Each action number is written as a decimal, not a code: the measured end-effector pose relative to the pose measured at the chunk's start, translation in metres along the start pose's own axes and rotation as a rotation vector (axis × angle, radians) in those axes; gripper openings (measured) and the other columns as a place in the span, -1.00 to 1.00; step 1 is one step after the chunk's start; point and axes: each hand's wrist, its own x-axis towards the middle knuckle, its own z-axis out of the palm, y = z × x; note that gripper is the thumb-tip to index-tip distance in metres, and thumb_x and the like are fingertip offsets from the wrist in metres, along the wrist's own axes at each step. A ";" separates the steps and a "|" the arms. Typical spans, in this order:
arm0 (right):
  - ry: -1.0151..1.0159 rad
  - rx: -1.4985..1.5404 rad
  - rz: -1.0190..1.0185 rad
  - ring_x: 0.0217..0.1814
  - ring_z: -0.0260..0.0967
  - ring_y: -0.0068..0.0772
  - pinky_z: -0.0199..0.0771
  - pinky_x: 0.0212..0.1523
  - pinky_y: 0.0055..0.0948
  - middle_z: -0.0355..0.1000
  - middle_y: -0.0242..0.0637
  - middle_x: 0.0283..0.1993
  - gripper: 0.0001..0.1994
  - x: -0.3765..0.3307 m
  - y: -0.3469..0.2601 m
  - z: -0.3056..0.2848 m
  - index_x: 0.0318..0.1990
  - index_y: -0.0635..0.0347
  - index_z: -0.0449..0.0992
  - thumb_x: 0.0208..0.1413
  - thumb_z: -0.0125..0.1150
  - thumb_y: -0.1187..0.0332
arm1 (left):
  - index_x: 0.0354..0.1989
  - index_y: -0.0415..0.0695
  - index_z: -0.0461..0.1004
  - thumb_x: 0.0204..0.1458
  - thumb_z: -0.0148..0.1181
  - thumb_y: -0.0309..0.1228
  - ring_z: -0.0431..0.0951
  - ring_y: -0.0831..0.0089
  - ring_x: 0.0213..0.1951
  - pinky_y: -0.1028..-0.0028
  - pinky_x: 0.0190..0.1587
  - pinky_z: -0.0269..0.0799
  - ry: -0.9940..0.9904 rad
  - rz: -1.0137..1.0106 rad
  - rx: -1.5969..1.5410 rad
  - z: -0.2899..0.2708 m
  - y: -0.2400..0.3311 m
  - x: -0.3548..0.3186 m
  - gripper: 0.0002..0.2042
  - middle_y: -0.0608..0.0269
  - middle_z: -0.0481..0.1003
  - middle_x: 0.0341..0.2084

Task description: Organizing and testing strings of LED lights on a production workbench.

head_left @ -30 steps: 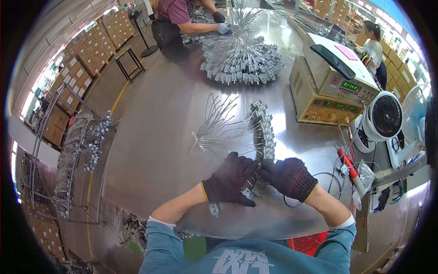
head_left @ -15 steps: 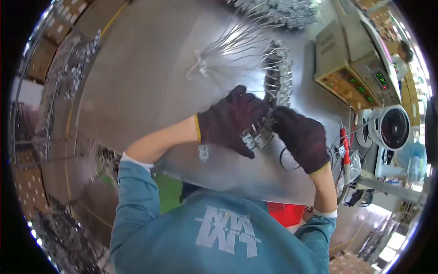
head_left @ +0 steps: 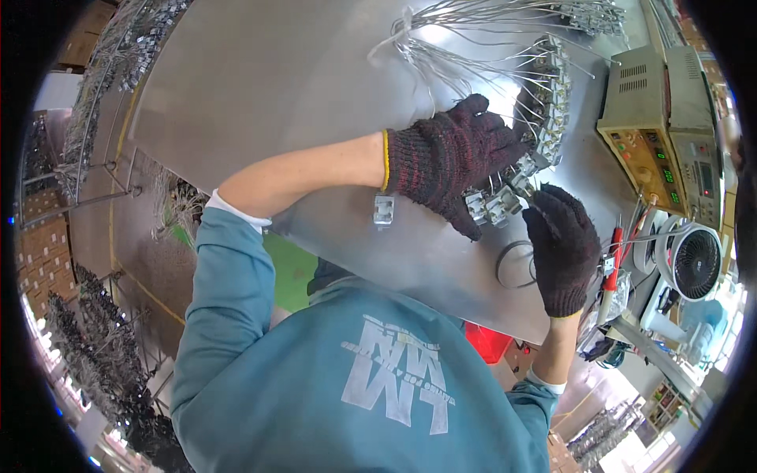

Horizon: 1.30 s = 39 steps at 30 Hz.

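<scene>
My left hand (head_left: 457, 158), in a dark knitted glove with a yellow cuff, lies stretched over the near part of a curved row of small metal connector-like parts (head_left: 556, 110). Its fingers are extended and its thumb stands apart. Beyond the thumb, a few of these silvery parts (head_left: 493, 206) show on the metal table (head_left: 315, 87). My right hand (head_left: 564, 244), gloved alike, is just right of them, fingers loosely bent, with nothing visible in it. Thin pale wires (head_left: 449, 51) run from the row to a gathered bundle. One loose metal part (head_left: 384, 210) lies beside my left wrist.
Stacked test instruments (head_left: 654, 150) with lit displays stand at the right. Near them are a small fan (head_left: 694, 264), a red-handled tool (head_left: 613, 260) and a black cable loop (head_left: 516, 264). A red bin (head_left: 486, 340) sits below the table edge. Racks of hanging parts (head_left: 102, 94) stand at left.
My view has shifted, so the table contents appear farther right. My right hand has drawn away from the metal parts; my left hand has flattened out over the row.
</scene>
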 end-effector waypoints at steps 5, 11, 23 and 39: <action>-0.043 -0.180 -0.130 0.04 0.70 0.00 0.70 0.02 -0.14 0.70 -0.19 0.13 -0.70 0.000 -0.002 0.000 0.04 0.04 0.74 0.15 0.56 0.47 | 0.45 -0.30 0.34 -0.31 0.58 0.39 0.50 -0.06 0.25 -0.09 0.51 0.13 0.035 -0.006 -0.009 -0.002 0.001 -0.002 0.23 -0.17 0.50 0.21; -0.077 -0.224 -0.117 0.05 0.72 -0.01 0.71 0.05 -0.17 0.70 -0.17 0.14 -0.69 -0.001 -0.003 -0.003 0.05 0.07 0.74 0.15 0.58 0.48 | 0.55 -0.41 0.26 -0.18 0.38 0.55 0.51 -0.07 0.31 -0.13 0.45 0.18 -0.030 0.015 0.097 -0.003 0.001 -0.001 0.33 -0.24 0.48 0.33; -0.166 -0.355 -0.229 -0.05 0.71 -0.06 0.71 -0.05 -0.15 0.70 -0.24 0.18 -0.70 -0.009 -0.011 -0.010 0.08 -0.01 0.74 0.19 0.53 0.38 | 0.53 -0.41 0.29 -0.17 0.38 0.57 0.51 -0.08 0.30 -0.16 0.46 0.19 0.016 0.026 0.101 -0.002 0.004 0.002 0.32 -0.23 0.49 0.32; -0.039 -0.139 -0.033 0.01 0.75 -0.09 0.73 -0.03 -0.21 0.72 -0.15 0.15 -0.70 -0.032 -0.029 0.005 0.05 0.09 0.75 0.16 0.56 0.47 | 0.48 -0.38 0.34 -0.22 0.41 0.58 0.54 -0.03 0.20 -0.12 0.37 0.23 0.099 0.006 0.091 0.004 0.006 0.004 0.31 -0.16 0.52 0.24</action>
